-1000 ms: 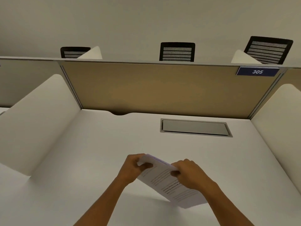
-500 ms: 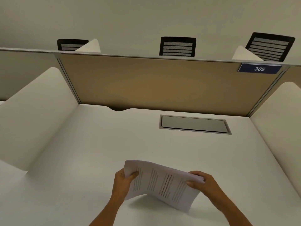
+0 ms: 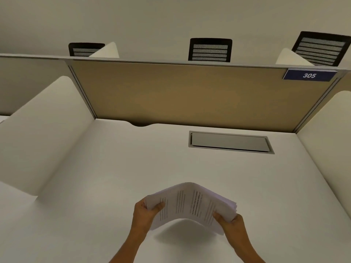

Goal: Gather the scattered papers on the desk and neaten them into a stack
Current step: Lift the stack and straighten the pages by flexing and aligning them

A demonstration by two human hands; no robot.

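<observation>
- A white side divider [image 3: 43, 130] stands along the left edge of the worktop [image 3: 117, 168].
- My left hand [image 3: 144, 213] pinches the left end of the stack of papers [image 3: 190, 204], thumb on the printed top sheet, the other fingers hidden beneath.
- The stack of papers hangs above the worktop near its front edge, about midway between the left and right edges. It bows upward in the middle like an arch, and its shadow falls on the worktop below.
- My right hand [image 3: 232, 223] grips the right end of the stack, thumb on top and fingers curled underneath; the sheet edges there are slightly fanned.
- A grey hatch [image 3: 230, 142] is set flush into the worktop near its back edge, right of centre.
- A tan back panel [image 3: 190, 95] rises along the back edge, with a blue plate [image 3: 309, 75] reading 305 at its upper right corner.
</observation>
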